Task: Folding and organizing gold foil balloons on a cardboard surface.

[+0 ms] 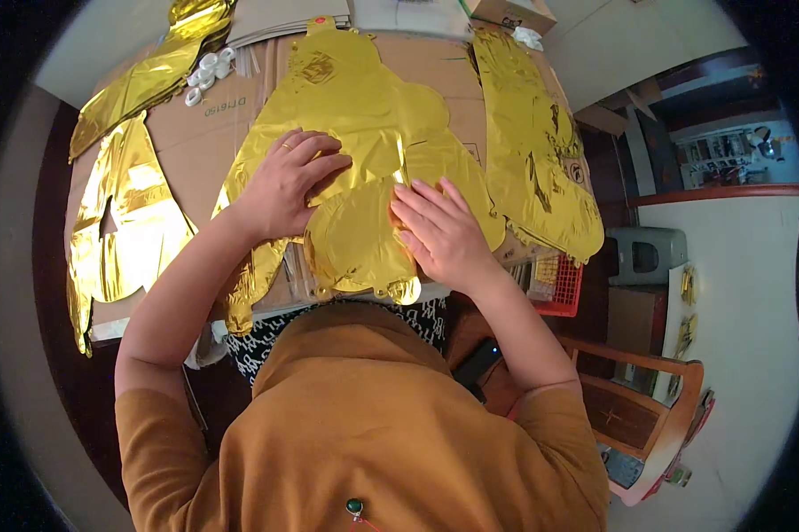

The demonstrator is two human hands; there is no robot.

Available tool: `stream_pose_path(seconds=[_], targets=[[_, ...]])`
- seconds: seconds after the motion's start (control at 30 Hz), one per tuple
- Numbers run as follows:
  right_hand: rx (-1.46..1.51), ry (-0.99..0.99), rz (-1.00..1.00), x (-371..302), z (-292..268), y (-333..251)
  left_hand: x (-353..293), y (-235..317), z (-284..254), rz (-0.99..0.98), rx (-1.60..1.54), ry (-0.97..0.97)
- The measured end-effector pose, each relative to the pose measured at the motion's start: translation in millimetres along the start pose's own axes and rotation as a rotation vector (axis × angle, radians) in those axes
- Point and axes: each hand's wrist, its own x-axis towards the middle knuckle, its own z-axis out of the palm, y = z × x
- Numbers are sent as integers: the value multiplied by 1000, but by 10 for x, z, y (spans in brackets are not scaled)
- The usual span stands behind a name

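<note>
A flat, uninflated gold foil balloon [360, 106] lies across the cardboard in front of me, with a folded section [355, 235] near the table's front edge. My left hand [284, 182] rests on the balloon's left side, its fingers slightly bent and apart. At the right edge of the folded section, my right hand [444, 232] lies with its fingers stretched out over the foil. Neither hand grips anything that I can see. What lies under my palms is hidden.
More flat gold foil pieces lie at the left [133, 222] and the right [537, 142]. White tape rolls [209, 73] sit at the back left. A red basket [561, 288] is beside the table's right front, near a wooden chair [639, 417].
</note>
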Motion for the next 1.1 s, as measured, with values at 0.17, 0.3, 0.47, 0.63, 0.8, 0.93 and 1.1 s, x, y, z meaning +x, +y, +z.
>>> stream_pose_path(seconds=[0.17, 0.3, 0.47, 0.63, 0.8, 0.93, 1.1], targets=[[176, 18, 92, 20, -34, 44, -1, 31, -20, 9, 6, 11], [368, -65, 225, 373, -264, 299, 5, 18, -6, -6, 5, -2], [448, -459, 170, 918, -354, 784, 18, 30, 1, -10, 9, 6], [489, -885, 240, 1298, -408, 820, -1, 13, 7, -15, -6, 14], [460, -887, 208, 1303, -357, 861, -5, -9, 1, -4, 1, -3], [444, -845, 177, 1281, -340, 866, 8, 37, -42, -1, 10, -7], [375, -667, 224, 1150, -312, 785, -26, 1, 19, -24, 74, -22]])
